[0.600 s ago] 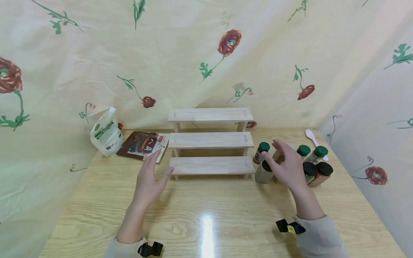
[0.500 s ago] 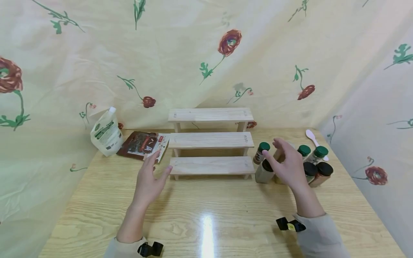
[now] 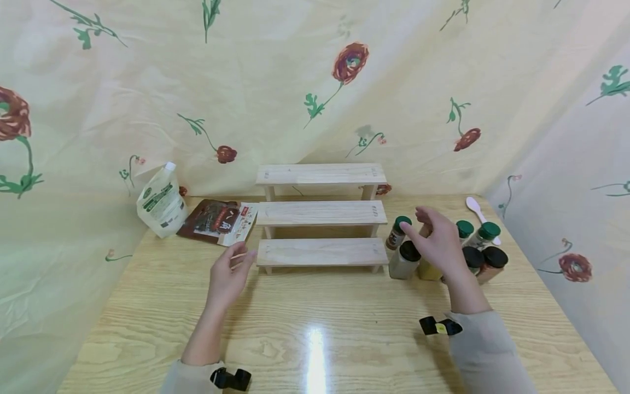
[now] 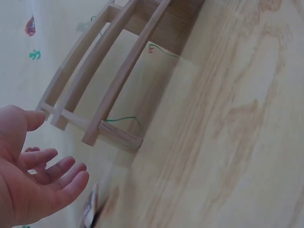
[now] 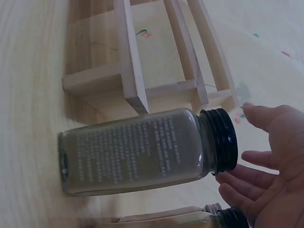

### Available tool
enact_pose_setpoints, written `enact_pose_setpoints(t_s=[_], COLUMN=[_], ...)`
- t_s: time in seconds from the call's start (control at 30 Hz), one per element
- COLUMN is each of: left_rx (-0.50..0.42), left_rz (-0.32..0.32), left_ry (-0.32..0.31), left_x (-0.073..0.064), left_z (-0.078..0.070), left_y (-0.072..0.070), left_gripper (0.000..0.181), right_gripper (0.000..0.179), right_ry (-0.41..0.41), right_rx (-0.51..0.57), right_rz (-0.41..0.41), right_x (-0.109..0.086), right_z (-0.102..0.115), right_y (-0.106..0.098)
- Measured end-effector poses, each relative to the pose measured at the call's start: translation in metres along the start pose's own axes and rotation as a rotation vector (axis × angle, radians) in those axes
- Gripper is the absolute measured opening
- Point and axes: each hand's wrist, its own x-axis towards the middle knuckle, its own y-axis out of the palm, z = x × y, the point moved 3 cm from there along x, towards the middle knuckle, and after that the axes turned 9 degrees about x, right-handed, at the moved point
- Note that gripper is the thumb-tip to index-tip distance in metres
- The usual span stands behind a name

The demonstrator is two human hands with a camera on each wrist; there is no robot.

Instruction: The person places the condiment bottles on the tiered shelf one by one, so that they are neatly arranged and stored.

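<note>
My left hand (image 3: 228, 279) is in the air by the left end of the lowest step of a three-tier wooden shelf (image 3: 322, 251), fingers loosely bent and holding nothing. In the left wrist view, the palm and bent fingers (image 4: 66, 180) show beside the shelf's end. Over the spice jars on the right hovers my right hand (image 3: 440, 246), thumb and fingers spread apart. Left of it stand a green-capped jar (image 3: 395, 239) and a black-capped jar (image 3: 403, 264) of grey-brown powder. In the right wrist view, the fingertips come close to the lid of this printed jar (image 5: 133, 152).
A yellowish jar (image 3: 429, 271) is partly hidden under the right hand. Further right stand more jars with green lids (image 3: 488, 231) and black lids (image 3: 494, 257), with a white spoon (image 3: 473, 206) behind. At the back left are a white spouted pouch (image 3: 162, 202) and a brown packet (image 3: 211, 221).
The left hand has dropped slightly, its thumb and fingers closer together. My right hand has shifted slightly upward in the head view, uncovering more of the black-capped jar and the yellowish jar.
</note>
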Motion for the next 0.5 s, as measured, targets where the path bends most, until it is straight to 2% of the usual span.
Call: enact_pose_setpoints(t_s=[0.17,0.33,0.5], left_rx=[-0.043,-0.083,-0.134], left_rz=[0.050,0.086,0.072], left_ry=[-0.091,-0.129,-0.138], left_x=[0.003,0.005,0.006], left_z=[0.011,0.020,0.024], left_y=[0.007,0.014,0.021], left_gripper=[0.054,0.050,0.047], right_gripper=[0.058,0.057,0.058], right_ry=[0.011,0.033,0.069], right_rx=[0.012,0.025,0.012], right_rz=[0.052,0.100,0.147], right_x=[0.010,0.016,0.020], right_z=[-0.003,-0.009,-0.015], right_y=[-0.001,-0.001,0.001])
